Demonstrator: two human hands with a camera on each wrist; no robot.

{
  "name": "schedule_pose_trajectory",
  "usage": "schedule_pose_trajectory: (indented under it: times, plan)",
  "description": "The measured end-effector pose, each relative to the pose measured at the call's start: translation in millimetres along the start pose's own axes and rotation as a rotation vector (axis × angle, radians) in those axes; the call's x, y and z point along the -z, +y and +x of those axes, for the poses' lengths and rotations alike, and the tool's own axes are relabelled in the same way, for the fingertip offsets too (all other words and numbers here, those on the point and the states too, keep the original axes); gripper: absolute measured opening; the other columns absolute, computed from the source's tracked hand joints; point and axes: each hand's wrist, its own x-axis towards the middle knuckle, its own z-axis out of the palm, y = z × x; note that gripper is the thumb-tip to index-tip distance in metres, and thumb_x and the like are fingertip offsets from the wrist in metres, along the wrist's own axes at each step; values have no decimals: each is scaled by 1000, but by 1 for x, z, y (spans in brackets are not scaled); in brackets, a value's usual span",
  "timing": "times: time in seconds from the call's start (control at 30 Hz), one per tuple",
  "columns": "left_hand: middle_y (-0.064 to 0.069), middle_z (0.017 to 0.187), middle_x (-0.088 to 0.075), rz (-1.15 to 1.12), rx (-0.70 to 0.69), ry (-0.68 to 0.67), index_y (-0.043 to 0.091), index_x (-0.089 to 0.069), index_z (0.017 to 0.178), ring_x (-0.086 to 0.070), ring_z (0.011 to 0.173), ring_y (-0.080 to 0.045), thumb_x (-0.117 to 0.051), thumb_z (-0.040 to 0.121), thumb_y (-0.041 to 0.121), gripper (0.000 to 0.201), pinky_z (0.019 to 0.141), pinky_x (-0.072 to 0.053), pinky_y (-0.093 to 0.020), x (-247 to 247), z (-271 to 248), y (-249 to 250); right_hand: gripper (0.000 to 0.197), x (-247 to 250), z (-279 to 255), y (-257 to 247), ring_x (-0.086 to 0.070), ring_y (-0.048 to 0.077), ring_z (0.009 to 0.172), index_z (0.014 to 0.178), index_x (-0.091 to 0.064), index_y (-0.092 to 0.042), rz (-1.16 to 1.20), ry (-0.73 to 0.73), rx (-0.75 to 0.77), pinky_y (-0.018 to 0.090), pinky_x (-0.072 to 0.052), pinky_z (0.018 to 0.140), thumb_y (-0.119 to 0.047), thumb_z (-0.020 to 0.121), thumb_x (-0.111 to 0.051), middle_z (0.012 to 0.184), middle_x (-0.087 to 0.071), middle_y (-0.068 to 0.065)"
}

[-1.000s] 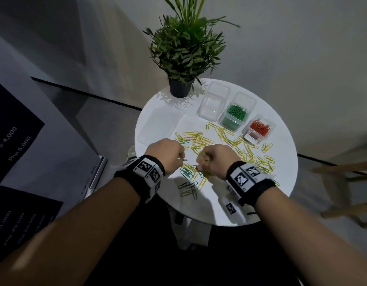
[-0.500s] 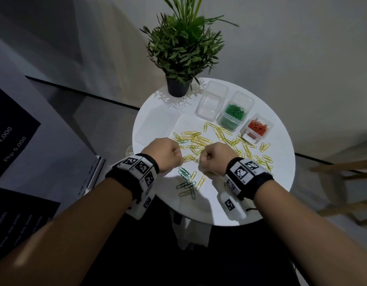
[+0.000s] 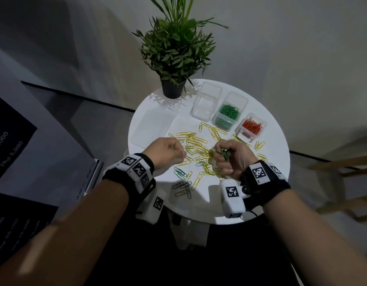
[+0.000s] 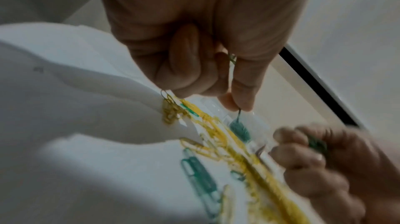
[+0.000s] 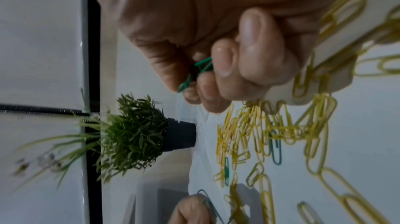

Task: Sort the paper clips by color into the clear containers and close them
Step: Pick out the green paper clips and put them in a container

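Yellow paper clips (image 3: pixel 199 144) lie scattered over the middle of the round white table (image 3: pixel 277 162). A few green clips (image 3: pixel 179 172) lie near its front. My right hand (image 3: pixel 221 159) is a fist turned thumb-up, gripping several green clips (image 3: pixel 225 154), also plain in the right wrist view as green clips (image 5: pixel 201 68). My left hand (image 3: pixel 178 153) is curled just left of it. In the left wrist view that left hand (image 4: pixel 233 104) pinches a thin dark clip (image 4: pixel 239 113) between thumb and fingertip. At the back stand an empty clear container (image 3: pixel 206 102), one with green clips (image 3: pixel 228 114) and one with red clips (image 3: pixel 251 126).
A potted plant (image 3: pixel 172 58) stands at the table's far edge beside the containers. Flat clear lids (image 3: pixel 151 124) lie at the back left of the table. A wooden chair (image 3: pixel 343 182) is to the right and a dark sign panel (image 3: pixel 9 145) to the left.
Both hands have lifted off the front green clips and moved slightly further over the yellow pile. The right fist has turned so its green clips show.
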Motion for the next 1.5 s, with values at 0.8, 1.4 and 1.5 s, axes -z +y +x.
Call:
schedule_pose_trajectory:
  times: [0.8, 1.4, 1.5]
  plan:
    - [14, 97, -64, 1131, -267, -71, 38, -68, 110, -56, 106, -13, -63, 84, 45, 27, 77, -39, -25, 2, -4, -15, 5, -31, 15, 1, -61, 18, 90, 86, -69, -25, -1918, 193, 309, 26, -46, 70, -24, 83, -65, 87, -68, -7]
    - [3, 64, -59, 284, -9, -84, 6, -62, 80, -50, 58, -13, -53, 92, 10, 16, 52, -43, -18, 16, 8, -21, 10, -48, 25, -8, -60, 25, 77, 87, -63, -17, -2247, -23, 243, 28, -40, 54, -16, 83, -55, 82, -64, 0]
    - [-2, 63, -46, 8, 134, -129, 13, -49, 75, -30, 46, -11, -41, 94, 4, 22, 44, -22, -17, 15, 2, -16, 22, -53, 24, -8, -52, 26, 68, 95, -61, -12, -2379, -57, 302, 28, -34, 51, -26, 93, -44, 72, -54, 1]
